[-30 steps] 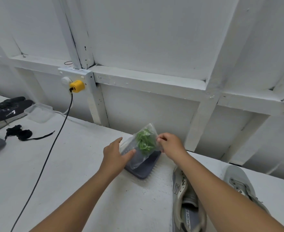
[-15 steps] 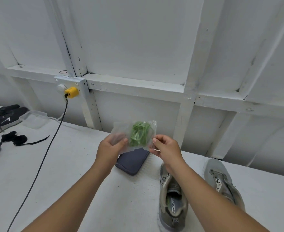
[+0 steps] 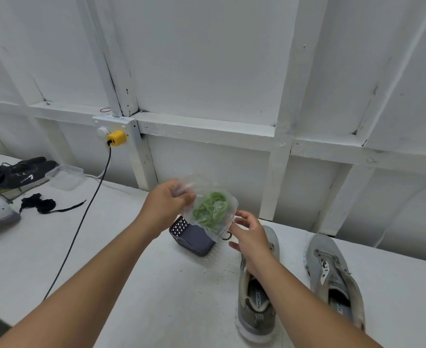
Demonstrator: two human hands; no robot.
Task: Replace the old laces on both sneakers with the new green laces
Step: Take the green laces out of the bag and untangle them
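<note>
Our left hand [image 3: 168,204] pinches the clear bag [image 3: 210,213] of green laces [image 3: 209,209] by its upper corner, held above the table [image 3: 106,259]. Right hand [image 3: 248,234] hangs released just beside the bag's lower edge. We judge the film light, limp and slippery: take the laces themselves.

Under my hands, the dark blue ridged brush [image 3: 194,241] and two grey laceless sneakers [image 3: 256,295] [image 3: 335,280] crowd the white tabletop [image 3: 156,297]. Left of them lies bare surface, until the black power cable [image 3: 81,222] crosses it.
</note>
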